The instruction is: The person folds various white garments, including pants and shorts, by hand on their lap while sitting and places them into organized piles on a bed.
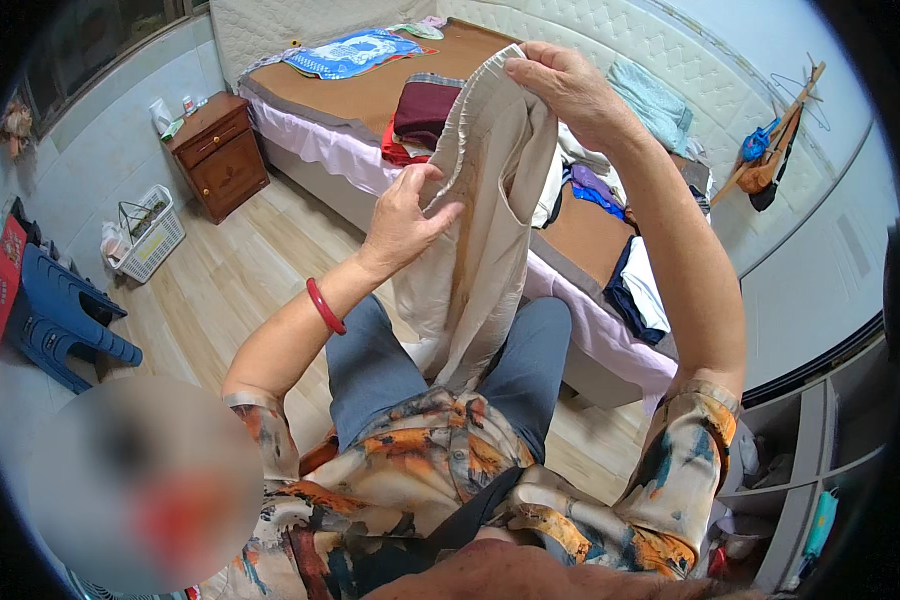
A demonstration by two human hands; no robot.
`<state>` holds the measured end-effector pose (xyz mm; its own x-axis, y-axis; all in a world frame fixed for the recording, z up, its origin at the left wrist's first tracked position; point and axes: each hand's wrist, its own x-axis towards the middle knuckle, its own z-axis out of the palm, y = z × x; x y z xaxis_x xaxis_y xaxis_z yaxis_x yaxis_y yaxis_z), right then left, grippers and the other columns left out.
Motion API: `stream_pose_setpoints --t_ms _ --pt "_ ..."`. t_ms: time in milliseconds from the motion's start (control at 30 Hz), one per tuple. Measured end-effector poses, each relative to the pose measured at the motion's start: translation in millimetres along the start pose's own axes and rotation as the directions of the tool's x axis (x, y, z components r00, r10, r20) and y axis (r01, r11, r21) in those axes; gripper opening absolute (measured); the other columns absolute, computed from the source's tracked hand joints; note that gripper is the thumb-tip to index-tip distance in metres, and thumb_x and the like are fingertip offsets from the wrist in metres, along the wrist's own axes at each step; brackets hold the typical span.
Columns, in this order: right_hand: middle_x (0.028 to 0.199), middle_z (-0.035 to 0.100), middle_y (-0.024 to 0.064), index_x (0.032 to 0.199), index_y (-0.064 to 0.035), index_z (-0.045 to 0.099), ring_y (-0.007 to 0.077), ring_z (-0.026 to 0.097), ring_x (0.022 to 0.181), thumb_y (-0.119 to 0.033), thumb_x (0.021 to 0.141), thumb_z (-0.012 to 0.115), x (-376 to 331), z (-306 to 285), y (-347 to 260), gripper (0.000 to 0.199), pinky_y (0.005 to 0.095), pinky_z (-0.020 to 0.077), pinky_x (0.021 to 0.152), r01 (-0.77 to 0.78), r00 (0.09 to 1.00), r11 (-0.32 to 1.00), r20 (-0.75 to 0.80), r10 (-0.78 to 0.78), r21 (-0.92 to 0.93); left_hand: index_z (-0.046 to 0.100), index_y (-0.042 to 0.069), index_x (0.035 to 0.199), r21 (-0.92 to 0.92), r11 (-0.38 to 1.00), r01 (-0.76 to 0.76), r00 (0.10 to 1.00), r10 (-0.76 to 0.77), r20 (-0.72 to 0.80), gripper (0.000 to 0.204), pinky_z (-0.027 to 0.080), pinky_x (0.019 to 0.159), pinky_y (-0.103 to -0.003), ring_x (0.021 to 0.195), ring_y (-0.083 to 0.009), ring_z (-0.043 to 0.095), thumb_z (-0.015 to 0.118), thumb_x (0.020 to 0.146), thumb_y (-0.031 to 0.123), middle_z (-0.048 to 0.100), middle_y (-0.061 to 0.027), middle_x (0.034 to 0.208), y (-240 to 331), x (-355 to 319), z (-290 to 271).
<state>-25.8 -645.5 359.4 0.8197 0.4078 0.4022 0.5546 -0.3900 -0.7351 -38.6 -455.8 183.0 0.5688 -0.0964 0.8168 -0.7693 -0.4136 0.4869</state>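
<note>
1. Start with the bed (340, 90), wide, flat brown top, pale lilac skirt, as the reference. Hold the beige, thin-looking cloth garment (475, 215) up in the air on the near side of that bed, lower end hanging well below the bed's top.

2. Anchor with the right hand (562, 85): clamped thumb-to-fingers on the top end of the garment's crinkled, elastic-looking edge. Solid spot imo. Pinch the edge itself, not the floppy cloth.

3. Check the left hand (410, 215): well apart from the right, also on the near side of the bed, thumb and index finger parted beside the same edge. Can't tell about firm contact. Get a proper pinch before any tugging.

4. Spread the edge gently, feeling for twists. Go easy tbh: probably springy, likely to snap back after a slip.

5. Mind the grey-blue cloth trouser legs (370, 350), likewise on the near side of the bed. Lift higher to avoid bunching there.

6. Swing nothing toward the folded maroon cloth (428, 110) on the bed. Too easy to mess up.
</note>
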Motion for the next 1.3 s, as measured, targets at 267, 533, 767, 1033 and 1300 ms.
stream_pose_setpoints --t_ms 267,533,767,1033,1300 --pt "0.085 0.059 -0.0001 0.097 -0.0011 0.059 0.0067 0.054 0.078 -0.024 0.093 0.052 0.1 -40.0 42.7 0.024 0.0248 0.0467 0.069 -0.052 0.994 0.997 -0.1 0.046 -0.051 0.058 0.006 0.11 -0.139 0.973 -0.184 0.976 0.198 0.091 0.036 0.048 0.067 -0.031 0.072 -0.0235 0.059 0.057 0.076 -0.005 0.061 -0.0111 0.088 2.9 20.1 -18.7" --pt "0.072 0.053 -0.002 0.095 -0.0005 0.058 0.0086 0.048 0.064 -0.021 0.091 0.051 -13.2 -40.2 61.8 0.022 0.0271 0.0431 0.058 -0.038 0.991 0.99 -0.135 0.02 -0.133 0.068 0.003 0.097 0.083 0.962 0.26 0.849 -0.269 0.454 0.03 0.048 0.057 -0.03 0.064 -0.0158 0.06 0.049 0.073 -0.002 0.063 -0.0055 0.072 -15.6 70.6 -16.8" --pt "0.085 0.06 0.0148 0.104 -0.0089 0.058 0.0232 0.061 0.074 -0.003 0.08 0.055 -47.9 3.7 46.0 0.025 0.0314 0.0495 0.069 0.229 0.912 0.889 -0.232 -0.339 -0.397 0.064 0.001 0.088 -0.313 0.616 0.723 0.682 -0.562 0.467 0.015 0.047 0.053 -0.024 0.058 -0.0107 0.056 0.05 0.085 0.005 0.061 -0.0033 0.073 -26.4 132.5 -21.2" --pt "0.094 0.054 0.0178 0.085 0.0 0.063 0.0324 0.057 0.087 -0.022 0.078 0.061 -75.3 63.6 47.8 0.023 0.0396 0.0506 0.073 0.305 0.897 0.709 -0.058 -0.439 -0.636 0.058 -0.002 0.081 -0.444 0.537 0.717 0.692 -0.626 0.36 0.01 0.054 0.058 -0.027 0.069 -0.0162 0.062 0.049 0.083 -0.002 0.059 -0.0071 0.081 -11.3 128.2 -6.2" --pt "0.106 0.051 0.0218 0.093 0.0088 0.06 0.0333 0.05 0.098 -0.05 0.065 0.073 -67.7 90.3 38.6 0.067 0.0424 0.045 0.083 0.01 0.959 0.561 -0.152 -0.241 -0.828 0.057 -0.006 0.09 -0.58 0.484 0.655 0.72 -0.634 0.283 0.012 0.057 0.068 -0.027 0.076 -0.0189 0.062 0.046 0.084 -0.005 0.06 -0.0119 0.09 7.1 136.2 -3.0"
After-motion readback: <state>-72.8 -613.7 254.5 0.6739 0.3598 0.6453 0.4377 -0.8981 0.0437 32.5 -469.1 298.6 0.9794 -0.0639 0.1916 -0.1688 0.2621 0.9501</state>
